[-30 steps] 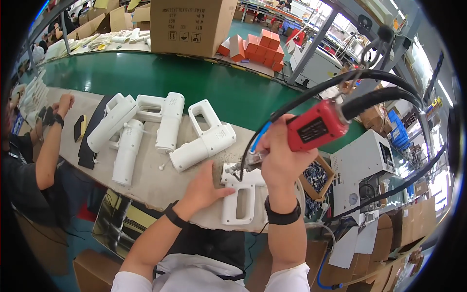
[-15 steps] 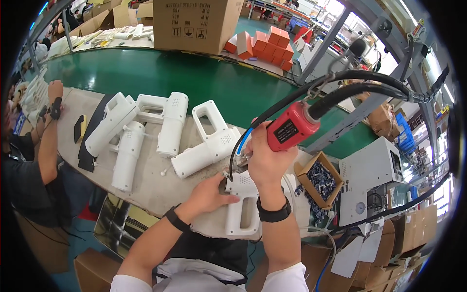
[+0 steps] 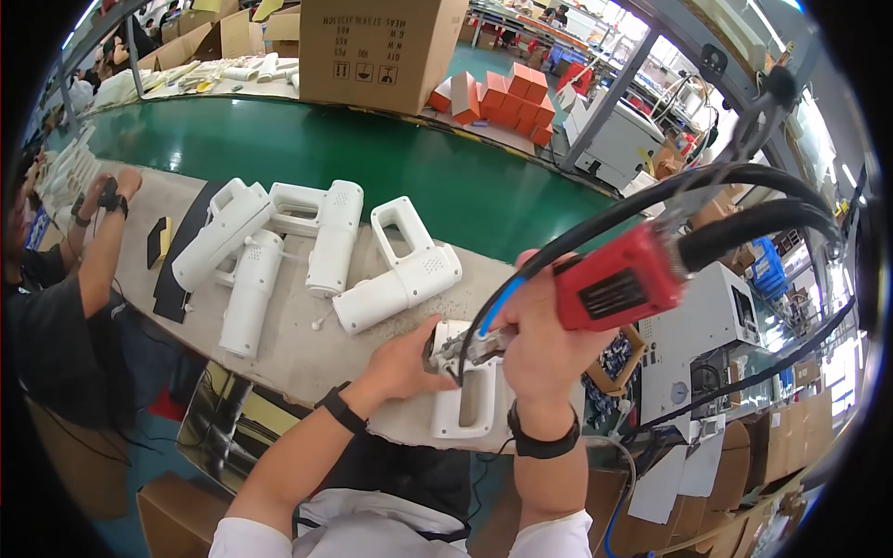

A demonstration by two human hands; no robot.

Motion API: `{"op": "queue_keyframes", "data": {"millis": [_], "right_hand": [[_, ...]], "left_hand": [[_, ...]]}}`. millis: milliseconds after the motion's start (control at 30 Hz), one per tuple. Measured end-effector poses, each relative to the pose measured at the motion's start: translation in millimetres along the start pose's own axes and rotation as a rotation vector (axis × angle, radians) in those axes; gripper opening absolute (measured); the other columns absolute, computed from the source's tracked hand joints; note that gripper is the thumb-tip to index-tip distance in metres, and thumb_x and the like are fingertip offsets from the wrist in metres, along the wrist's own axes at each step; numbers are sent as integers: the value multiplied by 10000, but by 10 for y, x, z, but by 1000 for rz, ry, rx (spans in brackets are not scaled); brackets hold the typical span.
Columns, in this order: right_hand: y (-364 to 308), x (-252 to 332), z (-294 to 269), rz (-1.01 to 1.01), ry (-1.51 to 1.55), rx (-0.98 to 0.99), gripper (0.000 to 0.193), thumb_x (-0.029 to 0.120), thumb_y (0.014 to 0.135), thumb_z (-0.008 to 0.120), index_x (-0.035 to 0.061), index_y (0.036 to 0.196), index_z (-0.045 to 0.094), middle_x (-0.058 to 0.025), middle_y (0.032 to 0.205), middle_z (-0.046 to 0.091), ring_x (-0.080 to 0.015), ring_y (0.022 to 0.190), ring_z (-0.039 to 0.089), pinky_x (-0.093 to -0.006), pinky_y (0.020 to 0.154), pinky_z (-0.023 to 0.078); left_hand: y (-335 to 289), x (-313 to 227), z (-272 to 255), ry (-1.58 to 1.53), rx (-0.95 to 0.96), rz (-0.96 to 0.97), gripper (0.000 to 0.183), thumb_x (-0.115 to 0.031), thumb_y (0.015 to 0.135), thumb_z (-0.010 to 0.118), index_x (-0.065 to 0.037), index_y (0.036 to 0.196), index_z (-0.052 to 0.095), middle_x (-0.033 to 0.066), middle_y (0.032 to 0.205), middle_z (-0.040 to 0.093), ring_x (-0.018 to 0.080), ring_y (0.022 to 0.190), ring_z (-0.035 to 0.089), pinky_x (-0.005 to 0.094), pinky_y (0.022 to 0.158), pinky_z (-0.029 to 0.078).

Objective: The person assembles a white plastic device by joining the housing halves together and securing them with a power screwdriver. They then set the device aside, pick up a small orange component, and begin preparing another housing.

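My right hand (image 3: 544, 349) is closed around a red power screwdriver (image 3: 619, 284), hung on a thick black cable. The tool tilts, its metal front end (image 3: 479, 346) over the body of a white housing with a loop handle (image 3: 448, 406). At that housing's left side, my left hand (image 3: 405, 363) grips its upper part, thumb beside the handle. Metal and fingers hide much of the upper housing, and I cannot make out the tool's exact contact point. Several similar white handled devices lie beyond, the nearest (image 3: 400, 288) just up and left of the tool.
A small carton of dark parts (image 3: 635, 365) stands right of my right hand, near a white machine (image 3: 693, 349). Behind the bench runs a green belt (image 3: 279, 130) with a big cardboard box (image 3: 381, 46) and orange boxes (image 3: 516, 102) past it. A co-worker's arm (image 3: 100, 260) is at left.
My right hand and the screwdriver have moved down and right, tipping over, so the tool's metal front now covers the housing's upper part. My left hand stays at the housing.
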State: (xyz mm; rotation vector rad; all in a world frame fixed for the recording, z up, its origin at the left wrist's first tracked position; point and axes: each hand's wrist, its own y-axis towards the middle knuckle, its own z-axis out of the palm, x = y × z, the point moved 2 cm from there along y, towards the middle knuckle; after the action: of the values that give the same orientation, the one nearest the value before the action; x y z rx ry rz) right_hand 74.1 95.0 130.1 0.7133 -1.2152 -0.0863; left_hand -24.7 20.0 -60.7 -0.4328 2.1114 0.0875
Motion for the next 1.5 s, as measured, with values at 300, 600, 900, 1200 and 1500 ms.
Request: {"op": "queue_keyframes", "data": {"millis": [300,600,900,1200,1500], "right_hand": [[-154,-447,74,118,33,-12,41,-9,847,585,-25,871,555,-39,599,548,-98,461,517,-236,430,420],[-267,-550,-18,-2,28,-55,105,-23,827,630,3,899,557,-24,634,574,-91,506,551,-234,471,445],[-139,-79,-180,4,-18,-52,67,-24,861,563,-22,922,535,-45,590,555,-92,457,521,-217,413,385],[-261,-405,-156,167,49,39,62,-6,831,609,-3,842,547,-32,629,573,-97,488,545,-227,450,431],[100,260,-530,-36,36,-118,60,51,890,572,-4,890,548,-25,554,512,-74,424,446,-212,401,329]], "left_hand": [[-14,60,87,-18,-40,89,1101,-440,597,844,-141,1468,241,152,1316,525,380,1183,512,412,974,429],[9,53,128,-2,-41,188,1095,-460,613,828,-147,1476,231,144,1343,497,364,1202,496,417,978,426],[15,32,114,61,27,17,1110,-444,622,825,-82,1475,213,175,1359,474,366,1217,482,407,990,419],[-131,-154,200,-11,-146,198,1117,-385,620,837,18,1442,196,224,1290,481,405,1150,499,430,975,424],[-449,-199,252,71,-158,58,1013,-310,703,775,19,1448,171,246,1391,364,392,1240,436,420,995,415]]}}
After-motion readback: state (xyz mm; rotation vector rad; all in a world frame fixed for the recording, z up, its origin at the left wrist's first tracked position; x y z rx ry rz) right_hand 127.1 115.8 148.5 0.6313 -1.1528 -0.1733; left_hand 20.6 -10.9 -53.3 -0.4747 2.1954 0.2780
